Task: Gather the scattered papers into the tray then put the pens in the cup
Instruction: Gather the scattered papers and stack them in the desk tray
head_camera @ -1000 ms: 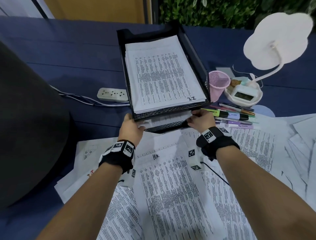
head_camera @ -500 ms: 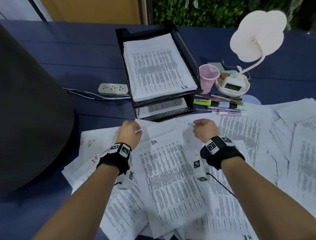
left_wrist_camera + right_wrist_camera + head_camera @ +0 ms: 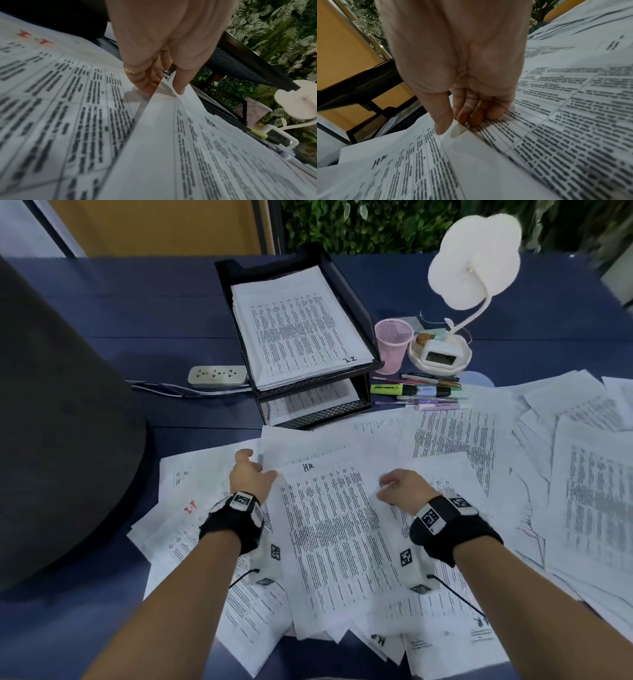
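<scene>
A black two-tier tray (image 3: pixel 356 302) stands at the back, with a paper stack in its top tier and sheets in the lower one. Printed papers (image 3: pixel 455 436) lie scattered over the near table. On top lies a sheet marked HR (image 3: pixel 329 529). My left hand (image 3: pixel 253 474) pinches its left edge between thumb and fingers (image 3: pixel 178 86). My right hand (image 3: pixel 394 489) pinches its right edge, thumb above and fingers (image 3: pixel 477 116) below. Several pens and highlighters (image 3: pixel 418 392) lie right of the tray, in front of a pink mesh cup (image 3: pixel 393 344).
A white power strip (image 3: pixel 217 375) with cables lies left of the tray. A white lamp (image 3: pixel 476 278) and its dish with a small clock (image 3: pixel 440 358) stand right of the cup. A large dark rounded object (image 3: pixel 58 422) fills the left side.
Both hands have drawn back from the tray's lower tier toward me and come down on the HR sheet, now pinching its two side edges.
</scene>
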Demonstrator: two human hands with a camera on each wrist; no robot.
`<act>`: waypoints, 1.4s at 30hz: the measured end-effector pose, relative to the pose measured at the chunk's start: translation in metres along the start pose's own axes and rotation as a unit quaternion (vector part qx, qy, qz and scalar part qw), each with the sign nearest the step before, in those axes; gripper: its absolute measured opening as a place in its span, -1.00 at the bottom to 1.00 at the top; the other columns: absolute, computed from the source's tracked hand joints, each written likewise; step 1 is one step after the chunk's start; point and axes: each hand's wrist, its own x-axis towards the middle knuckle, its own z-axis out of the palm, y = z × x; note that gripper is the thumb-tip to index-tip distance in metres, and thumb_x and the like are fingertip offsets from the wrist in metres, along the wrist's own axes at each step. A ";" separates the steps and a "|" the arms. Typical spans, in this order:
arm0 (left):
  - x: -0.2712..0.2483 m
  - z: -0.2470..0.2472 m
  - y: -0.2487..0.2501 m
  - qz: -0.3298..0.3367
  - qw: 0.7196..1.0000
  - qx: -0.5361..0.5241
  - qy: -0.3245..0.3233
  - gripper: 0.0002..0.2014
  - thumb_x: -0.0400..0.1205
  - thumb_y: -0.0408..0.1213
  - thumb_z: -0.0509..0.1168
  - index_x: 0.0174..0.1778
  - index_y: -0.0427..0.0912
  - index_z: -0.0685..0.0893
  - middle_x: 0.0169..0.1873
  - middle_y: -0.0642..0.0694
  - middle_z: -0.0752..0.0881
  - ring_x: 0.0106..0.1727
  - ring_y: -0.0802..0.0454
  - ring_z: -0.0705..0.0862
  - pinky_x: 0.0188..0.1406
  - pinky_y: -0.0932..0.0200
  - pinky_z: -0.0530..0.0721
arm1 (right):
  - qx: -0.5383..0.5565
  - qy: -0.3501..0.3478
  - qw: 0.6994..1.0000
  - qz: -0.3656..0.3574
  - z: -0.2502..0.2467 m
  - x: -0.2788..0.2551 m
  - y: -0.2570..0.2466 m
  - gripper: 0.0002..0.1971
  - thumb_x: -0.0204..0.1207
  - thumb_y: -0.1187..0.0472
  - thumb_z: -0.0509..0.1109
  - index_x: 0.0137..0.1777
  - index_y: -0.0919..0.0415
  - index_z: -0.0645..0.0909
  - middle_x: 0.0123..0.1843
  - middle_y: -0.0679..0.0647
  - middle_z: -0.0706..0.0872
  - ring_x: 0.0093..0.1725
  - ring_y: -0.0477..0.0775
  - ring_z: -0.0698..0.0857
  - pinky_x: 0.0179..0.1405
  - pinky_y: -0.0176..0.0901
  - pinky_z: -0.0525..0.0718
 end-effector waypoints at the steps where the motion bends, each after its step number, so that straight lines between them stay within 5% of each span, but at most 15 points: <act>1: -0.001 0.002 0.000 0.001 1.000 -0.021 0.015 -0.42 0.52 -0.32 0.44 0.42 -0.24 0.36 0.14 -0.24 0.65 0.17 -0.23 0.63 0.05 0.07 0.57 | -0.006 -0.004 1.000 -0.001 0.000 0.000 0.000 -0.61 0.47 0.25 0.47 0.28 0.29 0.59 0.07 0.11 0.66 0.08 0.10 0.66 0.14 -0.13 0.60; 4: -0.003 0.006 -0.002 -0.007 0.999 -0.040 0.034 -0.49 0.50 -0.33 0.45 0.32 -0.27 0.42 0.13 -0.24 0.62 0.10 -0.21 0.63 -0.08 0.14 0.50 | -0.023 -0.006 1.000 -0.010 0.002 -0.004 -0.002 -0.68 0.47 0.25 0.48 0.20 0.25 0.58 0.07 0.11 0.68 0.13 0.13 0.68 0.17 -0.08 0.62; 9: -0.010 0.013 -0.010 0.011 0.999 -0.044 -0.007 -0.78 0.53 -0.33 0.43 0.06 -0.18 0.61 -0.13 -0.06 0.63 -0.10 -0.04 0.58 -0.11 0.21 0.51 | -0.017 0.028 0.999 -0.013 0.002 -0.004 -0.003 -0.81 0.49 0.32 0.43 0.07 0.36 0.59 -0.26 0.04 0.60 -0.18 0.11 0.61 -0.22 -0.19 0.55; 12: -0.013 0.017 -0.011 0.044 0.996 -0.070 -0.039 -0.86 0.52 -0.31 0.44 -0.07 -0.11 0.63 -0.26 0.03 0.60 -0.16 -0.01 0.59 -0.14 0.21 0.55 | -0.018 0.073 0.997 -0.003 0.000 -0.004 -0.002 -0.81 0.53 0.30 0.39 0.07 0.40 0.57 -0.28 -0.04 0.51 -0.21 0.09 0.55 -0.30 -0.21 0.46; 18: -0.010 0.011 -0.010 -0.008 0.999 0.019 0.026 -0.60 0.52 -0.21 0.42 0.24 -0.19 0.54 0.20 -0.26 0.59 0.20 -0.24 0.59 0.13 0.02 0.60 | -0.037 0.108 0.993 0.006 0.000 -0.003 -0.001 -0.90 0.62 0.29 0.26 0.07 0.27 0.52 -0.20 0.06 0.54 -0.09 0.12 0.52 -0.13 -0.18 0.40; 23: -0.014 0.006 -0.005 -0.036 0.995 -0.089 -0.008 -0.50 0.59 -0.31 0.35 0.44 -0.20 0.37 0.00 -0.10 0.62 0.03 -0.09 0.63 -0.05 0.17 0.51 | -0.028 0.080 0.996 0.018 0.000 -0.003 -0.003 -0.77 0.62 0.27 0.25 0.22 0.34 0.56 -0.04 0.15 0.59 -0.08 0.14 0.56 -0.11 -0.19 0.44; 26: -0.015 0.011 -0.007 -0.053 0.994 -0.089 -0.025 -0.44 0.58 -0.27 0.38 0.48 -0.21 0.36 0.17 -0.15 0.63 0.15 -0.13 0.63 0.12 0.09 0.58 | -0.006 0.074 0.997 0.037 -0.002 -0.004 -0.004 -0.74 0.64 0.28 0.20 0.27 0.34 0.53 0.00 0.17 0.59 -0.06 0.14 0.56 -0.11 -0.19 0.45; 28: -0.014 0.013 -0.007 -0.052 0.996 -0.060 -0.040 -0.45 0.56 -0.24 0.41 0.44 -0.25 0.42 0.26 -0.17 0.62 0.23 -0.15 0.62 0.21 0.08 0.57 | 0.002 0.076 0.996 0.051 -0.003 -0.003 -0.004 -0.72 0.64 0.29 0.18 0.30 0.35 0.50 0.03 0.18 0.57 -0.04 0.14 0.55 -0.10 -0.19 0.43; 32: -0.013 0.022 -0.002 -0.001 0.995 0.033 -0.091 -0.60 0.54 -0.20 0.42 0.26 -0.27 0.62 0.17 -0.21 0.69 0.06 -0.13 0.65 -0.01 0.12 0.63 | -0.001 0.089 0.993 0.073 -0.001 -0.002 -0.007 -0.71 0.61 0.29 0.20 0.28 0.35 0.51 0.05 0.19 0.60 -0.03 0.15 0.56 -0.09 -0.17 0.44; 36: -0.013 0.023 0.002 0.008 0.982 0.184 -0.047 -0.45 0.54 -0.07 0.37 0.44 -0.11 0.48 0.43 -0.23 0.39 0.45 -0.22 0.36 0.37 -0.07 0.47 | -0.019 0.090 0.993 0.074 0.000 -0.002 -0.007 -0.78 0.57 0.31 0.25 0.16 0.34 0.56 -0.04 0.16 0.61 -0.07 0.15 0.58 -0.14 -0.19 0.46; 42: -0.005 0.017 -0.003 0.023 0.997 0.078 0.004 -0.80 0.48 -0.28 0.43 0.01 -0.12 0.68 0.26 -0.21 0.48 0.22 -0.17 0.56 0.15 0.06 0.60 | -0.004 0.081 0.993 0.081 -0.003 -0.001 -0.004 -0.76 0.57 0.34 0.23 0.18 0.39 0.58 -0.09 0.19 0.61 -0.14 0.14 0.56 -0.46 -0.28 0.38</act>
